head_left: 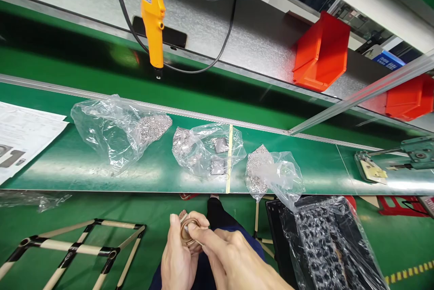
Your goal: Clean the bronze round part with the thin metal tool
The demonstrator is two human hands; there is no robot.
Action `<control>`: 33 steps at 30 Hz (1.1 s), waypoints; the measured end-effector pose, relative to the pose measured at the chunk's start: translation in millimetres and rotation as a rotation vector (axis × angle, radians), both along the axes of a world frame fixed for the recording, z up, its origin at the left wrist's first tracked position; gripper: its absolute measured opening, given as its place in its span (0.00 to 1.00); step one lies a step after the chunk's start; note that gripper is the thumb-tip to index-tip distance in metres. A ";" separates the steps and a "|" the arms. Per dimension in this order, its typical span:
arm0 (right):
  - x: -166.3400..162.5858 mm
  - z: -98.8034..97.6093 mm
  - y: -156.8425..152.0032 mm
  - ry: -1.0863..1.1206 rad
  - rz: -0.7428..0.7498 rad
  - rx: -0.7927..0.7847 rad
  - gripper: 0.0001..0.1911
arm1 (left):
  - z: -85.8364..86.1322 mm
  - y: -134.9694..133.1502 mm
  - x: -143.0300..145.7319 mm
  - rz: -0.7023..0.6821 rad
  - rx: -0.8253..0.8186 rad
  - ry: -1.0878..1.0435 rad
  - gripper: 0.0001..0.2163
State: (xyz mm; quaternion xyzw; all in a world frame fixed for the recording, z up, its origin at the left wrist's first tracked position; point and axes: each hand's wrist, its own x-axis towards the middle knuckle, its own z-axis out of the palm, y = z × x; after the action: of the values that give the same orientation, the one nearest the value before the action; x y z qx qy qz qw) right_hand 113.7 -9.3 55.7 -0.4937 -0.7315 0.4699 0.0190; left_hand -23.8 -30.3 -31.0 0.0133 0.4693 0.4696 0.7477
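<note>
Low in the view, below the bench edge, both my hands meet over my lap. My left hand (178, 254) is curled around a small copper-coloured ring (187, 232). My right hand (233, 258) pinches the same ring from the right with thumb and forefinger. On the green bench above them lie three clear plastic bags of small silver parts: a left bag (115, 129), a middle bag (206, 147) and a right bag (271, 175).
An orange electric screwdriver (153, 19) hangs on a cable over the bench. Papers (20, 138) lie at the left. Red bins (320, 53) sit on the back shelf. A black tray in plastic wrap (325, 245) stands at my right, a pipe frame (81, 247) at my left.
</note>
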 end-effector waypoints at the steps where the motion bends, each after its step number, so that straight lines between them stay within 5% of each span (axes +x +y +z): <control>1: 0.4 -0.6 0.2 0.006 0.000 0.009 0.33 | 0.5 0.4 -0.5 -0.005 0.003 -0.006 0.30; 10: -5.4 -8.1 -1.4 0.148 -0.148 0.037 0.27 | 6.0 17.0 -15.6 -0.107 -0.043 -0.151 0.34; 16: -9.5 -17.5 -2.4 0.185 -0.194 0.086 0.25 | -9.2 13.8 -15.8 -0.091 0.070 -0.165 0.25; 23: -12.4 -33.8 -11.8 0.167 -0.182 0.139 0.30 | -10.2 15.2 -3.5 0.026 0.042 0.012 0.28; 33: -12.1 -41.2 -19.4 0.147 -0.210 0.092 0.31 | -2.4 14.9 0.3 0.000 -0.017 0.030 0.28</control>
State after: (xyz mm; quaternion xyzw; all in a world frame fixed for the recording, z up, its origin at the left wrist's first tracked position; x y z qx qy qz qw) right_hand 101.6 -28.7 14.5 -0.5303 -0.6935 0.4660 0.1441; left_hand -23.5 -15.4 -33.4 0.0137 0.4845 0.4652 0.7407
